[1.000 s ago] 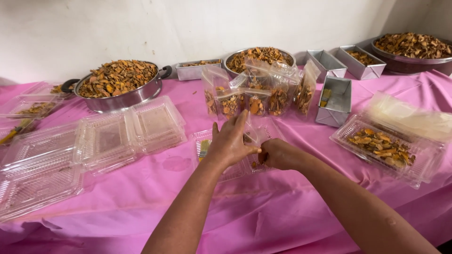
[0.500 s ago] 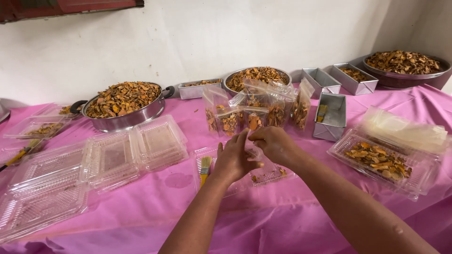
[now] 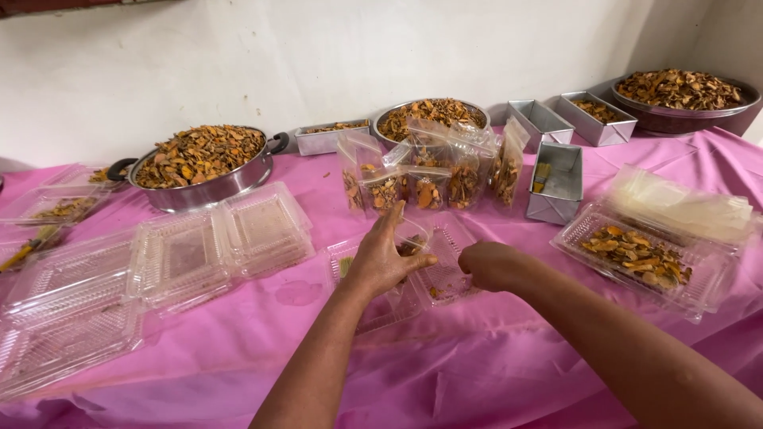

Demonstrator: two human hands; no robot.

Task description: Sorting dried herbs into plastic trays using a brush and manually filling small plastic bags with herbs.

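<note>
My left hand [image 3: 383, 258] is curled around a small clear plastic bag [image 3: 414, 235] and holds it just above an open clear clamshell container [image 3: 445, 280] on the pink tablecloth [image 3: 238, 357]. A few dried orange-brown slices lie in that container. My right hand [image 3: 486, 266] is closed in a fist and rests on the container's right half, close beside the left hand. What its fingers enclose is hidden.
Filled clear bags [image 3: 429, 183] stand behind my hands. A steel pot [image 3: 199, 167], a bowl [image 3: 429, 115] and a basin [image 3: 683, 95] hold dried slices. Metal tins [image 3: 556, 183] sit at the right, empty clamshell trays [image 3: 222, 246] at the left, and a filled tray [image 3: 636, 258] at the far right.
Both hands worked close together at the bag before. Now the right hand has dropped away to the container while the left keeps the bag. The camera has tilted slightly.
</note>
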